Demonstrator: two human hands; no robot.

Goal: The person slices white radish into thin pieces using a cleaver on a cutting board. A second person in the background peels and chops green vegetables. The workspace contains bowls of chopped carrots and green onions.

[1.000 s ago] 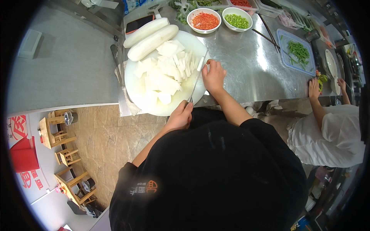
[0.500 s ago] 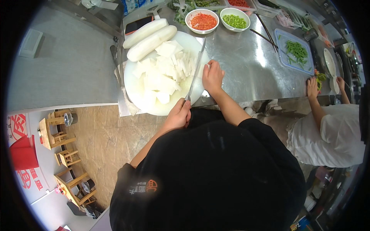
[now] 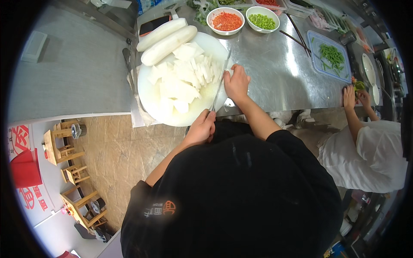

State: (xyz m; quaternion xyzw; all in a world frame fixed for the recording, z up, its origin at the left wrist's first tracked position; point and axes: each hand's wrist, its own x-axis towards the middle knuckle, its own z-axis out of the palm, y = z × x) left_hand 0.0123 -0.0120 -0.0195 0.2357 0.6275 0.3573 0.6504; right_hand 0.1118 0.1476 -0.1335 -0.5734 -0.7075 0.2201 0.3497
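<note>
- Left hand [image 3: 201, 127]: closed round the handle of the knife [image 3: 223, 77]; blade seen nearly edge-on, tip pointing far, over the right part of the round board [image 3: 218, 47]. Contact with board: cannot tell.
- Right hand [image 3: 237, 84]: fingers curled, just right of the blade; whether they grip anything is hidden.
- White slices [image 3: 176, 81]: heaped mid-board, left of the blade; narrower strips at the heap's right side.
- Technique (judgement): tuck right fingertips behind the knuckles, keep blade upright, take short even strokes. Strips will likely be wet and slippery.
- Risk (judgement): thumb lies close to the blade. Board reaches the desk's near edge; pressing there could tip it.
- Two peeled radishes [image 3: 168, 45]: side by side, far left of board.
- Desk [image 3: 269, 73]: shiny metal. Far side: red-filled bowl [image 3: 226, 33], green-filled bowl [image 3: 263, 31]. Right: chopsticks [image 3: 298, 34], then tray [image 3: 333, 77] of cut greens.
- Room: tiled floor [image 3: 122, 150] and wooden furniture [image 3: 55, 148] near left; co-worker in white [image 3: 361, 150] at right.
</note>
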